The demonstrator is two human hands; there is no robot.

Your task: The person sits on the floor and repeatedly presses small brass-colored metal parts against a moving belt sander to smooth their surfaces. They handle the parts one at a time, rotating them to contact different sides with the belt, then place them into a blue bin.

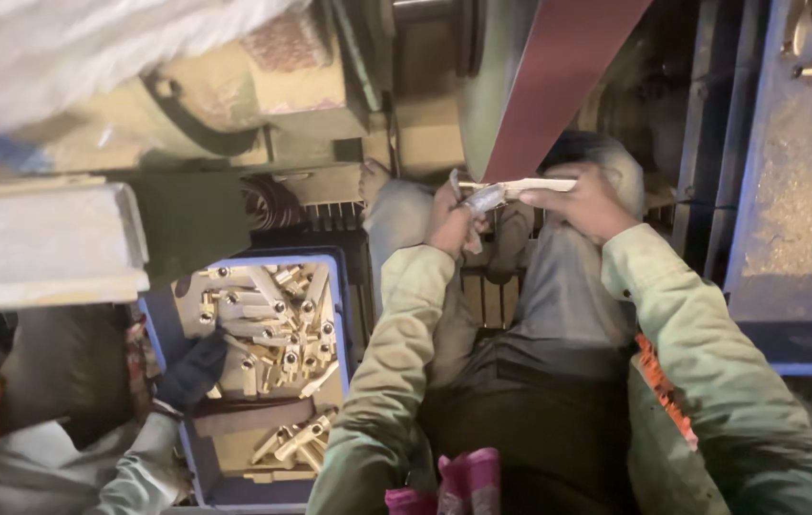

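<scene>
Dim workshop, belt (pixel 559 76) just above; left hand (pixel 451 221) and right hand (pixel 585 200) clenched around brass fitting (pixel 506 193), seemingly mid-polish, blue crate (pixel 334 286) of fittings beside left arm apparently awaiting.

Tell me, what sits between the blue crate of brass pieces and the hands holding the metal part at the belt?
In the head view, the person's left forearm in a pale green sleeve lies between the blue crate and the metal part held by both hands.

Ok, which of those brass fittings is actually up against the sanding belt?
The long metal fitting held in both hands, left hand and right hand, meets the maroon sanding belt. The others lie loose in the blue plastic crate.
</scene>
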